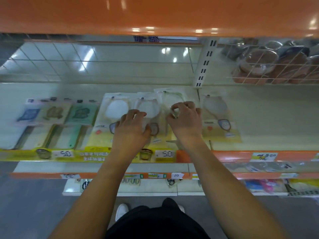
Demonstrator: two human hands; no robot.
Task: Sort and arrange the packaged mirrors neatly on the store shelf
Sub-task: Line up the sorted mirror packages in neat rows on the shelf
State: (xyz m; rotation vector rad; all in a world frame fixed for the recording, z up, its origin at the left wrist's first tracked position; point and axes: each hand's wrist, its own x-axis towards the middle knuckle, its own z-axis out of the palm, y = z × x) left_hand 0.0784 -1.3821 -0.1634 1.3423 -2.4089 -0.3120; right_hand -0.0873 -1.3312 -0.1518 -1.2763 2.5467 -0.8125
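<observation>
Several packaged hand mirrors in clear bags with yellow cards lie side by side on the white shelf (269, 118). My left hand (133, 127) rests with curled fingers on the second package (148, 107), next to the leftmost package (114, 109). My right hand (185, 120) pinches the edge of the third package (172, 98), which sits slightly farther back than the others. One more package (218, 114) lies alone to the right of my right hand. The frame is blurred.
Flat carded items (53, 112) and boxed ones (43, 137) fill the shelf's left part. A wire basket (276, 66) of brown goods hangs at upper right. An orange shelf (155, 14) overhangs above. Price tags line the front rail (233, 156); lower shelves sit beneath.
</observation>
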